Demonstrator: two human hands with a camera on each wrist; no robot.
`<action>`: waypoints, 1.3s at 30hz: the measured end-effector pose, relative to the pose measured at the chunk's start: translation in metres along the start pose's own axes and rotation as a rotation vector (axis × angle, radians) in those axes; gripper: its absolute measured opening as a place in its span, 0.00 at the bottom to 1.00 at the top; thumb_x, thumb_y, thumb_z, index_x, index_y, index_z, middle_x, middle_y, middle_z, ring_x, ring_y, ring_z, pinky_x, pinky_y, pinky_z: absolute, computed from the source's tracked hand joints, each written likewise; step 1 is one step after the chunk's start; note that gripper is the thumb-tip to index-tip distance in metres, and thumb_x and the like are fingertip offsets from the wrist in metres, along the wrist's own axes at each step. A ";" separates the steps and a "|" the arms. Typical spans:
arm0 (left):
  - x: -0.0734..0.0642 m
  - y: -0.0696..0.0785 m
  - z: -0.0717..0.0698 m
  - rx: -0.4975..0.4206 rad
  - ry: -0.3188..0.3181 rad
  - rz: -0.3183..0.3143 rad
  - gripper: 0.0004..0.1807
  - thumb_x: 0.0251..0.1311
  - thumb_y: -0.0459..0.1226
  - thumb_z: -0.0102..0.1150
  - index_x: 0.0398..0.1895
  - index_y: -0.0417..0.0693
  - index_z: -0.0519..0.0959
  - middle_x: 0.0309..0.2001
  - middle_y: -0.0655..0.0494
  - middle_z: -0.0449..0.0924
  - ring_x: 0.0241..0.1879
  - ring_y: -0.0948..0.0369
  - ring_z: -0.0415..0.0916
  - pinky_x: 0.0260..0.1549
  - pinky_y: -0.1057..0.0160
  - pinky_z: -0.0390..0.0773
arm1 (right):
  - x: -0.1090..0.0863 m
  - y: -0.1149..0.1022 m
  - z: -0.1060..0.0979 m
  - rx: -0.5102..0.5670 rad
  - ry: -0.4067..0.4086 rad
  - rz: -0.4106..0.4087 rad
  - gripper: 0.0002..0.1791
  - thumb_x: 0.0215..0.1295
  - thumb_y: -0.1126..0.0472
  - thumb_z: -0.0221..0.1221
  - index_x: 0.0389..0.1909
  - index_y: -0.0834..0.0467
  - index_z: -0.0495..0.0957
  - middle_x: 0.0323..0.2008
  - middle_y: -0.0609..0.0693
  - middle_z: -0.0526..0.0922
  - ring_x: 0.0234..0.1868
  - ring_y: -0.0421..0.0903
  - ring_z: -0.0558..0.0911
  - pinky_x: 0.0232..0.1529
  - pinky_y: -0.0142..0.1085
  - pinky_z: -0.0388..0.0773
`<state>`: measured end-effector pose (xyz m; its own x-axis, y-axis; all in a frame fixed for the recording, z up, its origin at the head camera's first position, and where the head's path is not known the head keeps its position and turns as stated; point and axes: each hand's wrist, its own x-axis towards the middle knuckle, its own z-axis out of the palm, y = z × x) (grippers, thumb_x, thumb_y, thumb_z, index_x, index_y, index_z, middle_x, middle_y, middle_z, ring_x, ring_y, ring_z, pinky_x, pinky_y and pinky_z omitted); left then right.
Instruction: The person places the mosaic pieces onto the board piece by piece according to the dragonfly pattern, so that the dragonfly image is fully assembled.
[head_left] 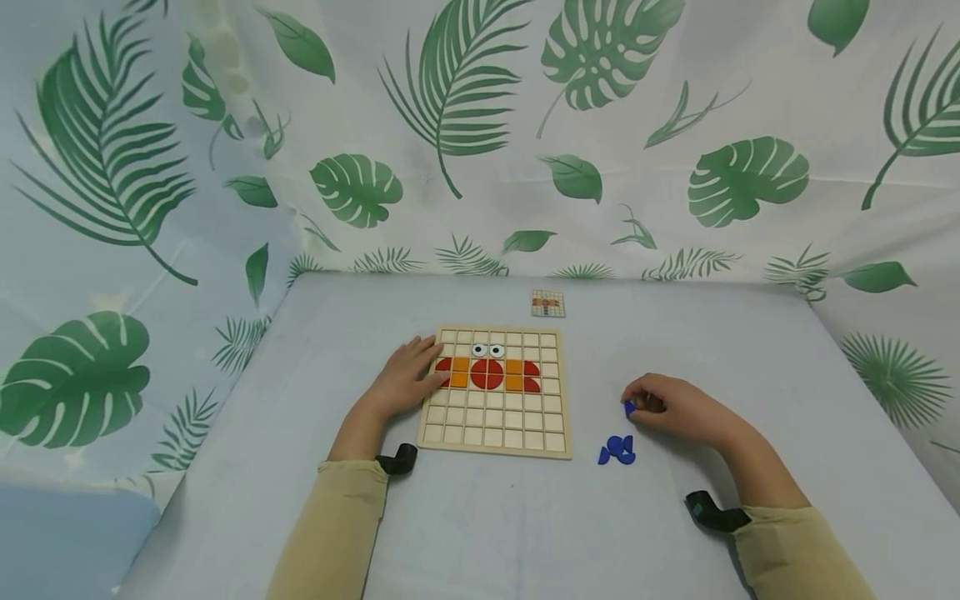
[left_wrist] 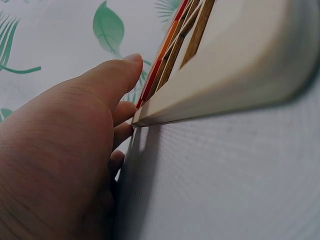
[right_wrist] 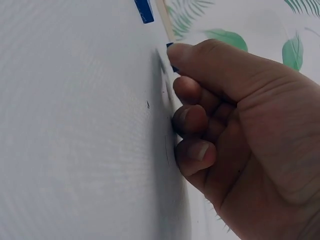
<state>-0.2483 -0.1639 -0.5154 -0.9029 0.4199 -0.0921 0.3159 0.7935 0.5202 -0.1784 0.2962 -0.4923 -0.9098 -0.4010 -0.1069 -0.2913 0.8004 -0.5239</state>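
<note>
A square wooden grid board [head_left: 495, 421] lies on the table, with red and orange pieces and two eye pieces set in its upper rows. My left hand [head_left: 405, 377] rests at the board's left edge, its fingers fairly straight and the thumb over a red piece. In the left wrist view, the thumb [left_wrist: 112, 80] lies above the board's side. My right hand [head_left: 675, 408] pinches a small blue piece [head_left: 629, 408] between thumb and fingertips, right of the board. The right wrist view shows only a sliver of that blue piece [right_wrist: 172, 56]; the other fingers are curled.
Several loose blue pieces [head_left: 616, 446], some round-edged, lie in a small cluster below the right hand. A small pattern card [head_left: 548, 303] with a matching grid picture lies behind the board. Leaf-printed cloth [head_left: 480, 208] hangs around the table's back and sides.
</note>
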 end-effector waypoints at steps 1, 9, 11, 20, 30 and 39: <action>0.000 0.000 0.000 0.000 0.000 -0.001 0.36 0.72 0.55 0.48 0.78 0.51 0.56 0.79 0.52 0.49 0.80 0.50 0.39 0.79 0.48 0.38 | 0.000 -0.001 0.000 0.001 0.006 -0.005 0.11 0.62 0.60 0.66 0.45 0.52 0.80 0.31 0.42 0.75 0.34 0.39 0.72 0.32 0.29 0.72; 0.000 -0.001 0.004 0.002 0.000 0.005 0.36 0.72 0.55 0.48 0.78 0.51 0.56 0.79 0.51 0.49 0.80 0.49 0.39 0.79 0.47 0.38 | 0.001 -0.017 -0.007 0.053 0.023 -0.043 0.11 0.64 0.58 0.66 0.47 0.52 0.81 0.31 0.41 0.75 0.34 0.37 0.72 0.31 0.29 0.73; 0.000 -0.001 0.004 -0.002 0.007 0.004 0.36 0.72 0.54 0.48 0.78 0.51 0.57 0.79 0.51 0.49 0.80 0.49 0.39 0.79 0.47 0.38 | 0.005 -0.024 -0.010 0.064 0.032 -0.056 0.11 0.64 0.57 0.66 0.47 0.52 0.81 0.31 0.42 0.75 0.34 0.38 0.73 0.31 0.29 0.73; -0.001 -0.002 0.004 0.012 0.008 0.007 0.36 0.72 0.55 0.48 0.78 0.50 0.57 0.79 0.51 0.49 0.80 0.49 0.40 0.79 0.47 0.39 | 0.039 -0.061 -0.009 0.054 0.006 -0.092 0.12 0.65 0.57 0.64 0.49 0.53 0.81 0.32 0.42 0.75 0.35 0.41 0.73 0.33 0.30 0.74; 0.002 -0.002 0.005 0.009 0.007 0.002 0.37 0.71 0.56 0.49 0.78 0.51 0.57 0.79 0.53 0.49 0.80 0.51 0.39 0.79 0.50 0.37 | 0.080 -0.106 0.015 0.070 -0.073 -0.130 0.10 0.66 0.58 0.63 0.47 0.53 0.81 0.32 0.44 0.77 0.35 0.42 0.73 0.34 0.34 0.73; 0.002 -0.002 0.001 0.037 0.005 0.008 0.39 0.70 0.56 0.51 0.78 0.51 0.56 0.79 0.52 0.49 0.80 0.50 0.39 0.79 0.49 0.38 | 0.107 -0.131 0.046 0.062 -0.091 -0.177 0.06 0.66 0.56 0.63 0.43 0.50 0.82 0.28 0.42 0.76 0.31 0.41 0.73 0.34 0.34 0.72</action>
<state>-0.2503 -0.1640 -0.5173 -0.9018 0.4240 -0.0835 0.3336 0.8059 0.4891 -0.2239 0.1282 -0.4737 -0.8146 -0.5740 -0.0830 -0.4232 0.6861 -0.5917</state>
